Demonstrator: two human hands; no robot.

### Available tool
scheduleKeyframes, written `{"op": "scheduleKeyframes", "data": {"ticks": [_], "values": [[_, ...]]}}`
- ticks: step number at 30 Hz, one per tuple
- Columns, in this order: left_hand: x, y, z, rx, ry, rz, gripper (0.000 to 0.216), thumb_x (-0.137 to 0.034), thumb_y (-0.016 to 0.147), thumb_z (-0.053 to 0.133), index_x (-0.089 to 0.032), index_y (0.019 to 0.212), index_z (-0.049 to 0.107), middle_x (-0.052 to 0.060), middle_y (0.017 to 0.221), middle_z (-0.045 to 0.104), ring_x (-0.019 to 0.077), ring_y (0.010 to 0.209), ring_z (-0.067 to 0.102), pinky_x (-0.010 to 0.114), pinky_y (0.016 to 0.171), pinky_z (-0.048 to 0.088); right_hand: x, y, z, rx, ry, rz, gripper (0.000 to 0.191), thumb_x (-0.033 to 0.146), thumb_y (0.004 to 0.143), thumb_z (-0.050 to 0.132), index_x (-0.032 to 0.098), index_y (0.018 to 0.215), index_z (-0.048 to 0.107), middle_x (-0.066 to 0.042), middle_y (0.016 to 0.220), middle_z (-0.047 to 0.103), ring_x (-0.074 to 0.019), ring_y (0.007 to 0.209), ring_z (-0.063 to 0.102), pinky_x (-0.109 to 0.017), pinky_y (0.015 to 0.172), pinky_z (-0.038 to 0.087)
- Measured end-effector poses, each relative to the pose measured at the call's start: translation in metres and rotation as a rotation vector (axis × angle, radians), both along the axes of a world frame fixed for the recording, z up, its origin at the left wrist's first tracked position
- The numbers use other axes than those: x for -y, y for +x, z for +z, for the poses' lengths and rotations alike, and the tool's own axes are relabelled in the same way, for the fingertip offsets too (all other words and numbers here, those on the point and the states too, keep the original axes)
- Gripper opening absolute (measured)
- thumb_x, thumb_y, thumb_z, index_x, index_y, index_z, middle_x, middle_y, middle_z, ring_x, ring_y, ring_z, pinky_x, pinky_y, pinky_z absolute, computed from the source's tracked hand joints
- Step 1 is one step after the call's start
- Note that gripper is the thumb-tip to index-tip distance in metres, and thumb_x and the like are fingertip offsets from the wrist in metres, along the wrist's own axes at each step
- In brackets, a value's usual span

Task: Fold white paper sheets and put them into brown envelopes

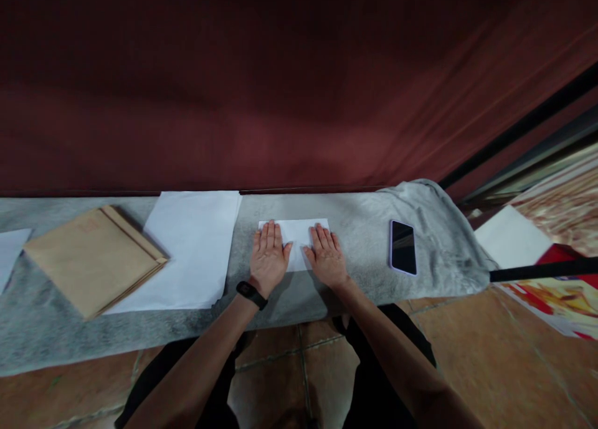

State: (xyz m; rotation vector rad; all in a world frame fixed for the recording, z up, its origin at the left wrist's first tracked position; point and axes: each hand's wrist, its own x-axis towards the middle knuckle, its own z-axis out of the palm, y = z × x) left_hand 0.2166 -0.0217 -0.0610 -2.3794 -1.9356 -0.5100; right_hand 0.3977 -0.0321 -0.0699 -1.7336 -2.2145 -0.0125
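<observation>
Paper (296,235) (white), long axis sideways

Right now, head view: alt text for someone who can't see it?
A person's left hand and right hand lie palms down, side by side, on a small white paper on grey cloth. To the left, brown envelopes partly cover larger white sheets; to the right lies a phone, screen dark.

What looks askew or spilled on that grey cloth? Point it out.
The brown envelopes look askew: they lie diagonally, overlapping the left part of the larger white paper stack. The grey cloth is also rumpled at its right end, beyond the phone. I see nothing spilled.
</observation>
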Motion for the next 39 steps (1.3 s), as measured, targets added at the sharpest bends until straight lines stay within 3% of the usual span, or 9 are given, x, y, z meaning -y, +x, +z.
{"op": "scheduleKeyframes", "data": {"ticks": [5,9,25,33,39], "values": [[0.005,0.012,0.001,-0.019,-0.042,-0.183,0.059,-0.039,0.102,0.034,-0.009,0.153,0.037,0.016,0.162,0.033,0.0289,0.152,0.024,0.051,0.125,0.020,0.000,0.000,0.001,0.002,-0.006,-0.001,0.060,0.042,0.105,0.038,0.011,0.155,0.033,-0.015,0.161,0.035,-0.0286,0.148,0.034,-0.048,0.121,0.024],[0.006,0.013,0.002,-0.014,-0.057,-0.209,0.058,-0.040,0.102,0.035,-0.015,0.154,0.038,0.012,0.161,0.035,0.0282,0.152,0.026,0.052,0.124,0.020,0.000,0.001,0.000,-0.003,-0.005,-0.007,0.059,0.042,0.105,0.038,0.011,0.156,0.033,-0.015,0.161,0.035,-0.0279,0.147,0.034,-0.048,0.121,0.024],[0.007,0.014,0.004,-0.008,-0.078,-0.170,0.060,-0.042,0.101,0.036,-0.011,0.153,0.038,0.015,0.161,0.034,0.0291,0.152,0.025,0.054,0.125,0.014,-0.007,0.013,-0.002,-0.040,0.004,-0.094,0.059,0.039,0.106,0.034,0.005,0.153,0.035,-0.020,0.158,0.039,-0.0308,0.148,0.033,-0.054,0.121,0.023],[0.007,0.014,0.007,-0.050,-0.117,-0.190,0.060,-0.030,0.097,0.038,-0.008,0.153,0.038,0.016,0.161,0.033,0.0302,0.153,0.023,0.054,0.125,0.015,-0.008,-0.024,0.010,-0.073,-0.110,0.118,0.054,0.035,0.107,0.027,0.010,0.153,0.038,-0.013,0.160,0.037,-0.0226,0.151,0.028,-0.045,0.125,0.021],[0.007,0.013,0.007,-0.053,-0.122,-0.200,0.062,-0.027,0.095,0.040,-0.005,0.152,0.037,0.018,0.162,0.032,0.0310,0.153,0.022,0.055,0.125,0.015,-0.012,-0.029,0.011,-0.030,-0.102,0.111,0.053,0.034,0.108,0.026,0.010,0.153,0.040,-0.013,0.160,0.037,-0.0241,0.151,0.029,-0.047,0.124,0.019]]}}
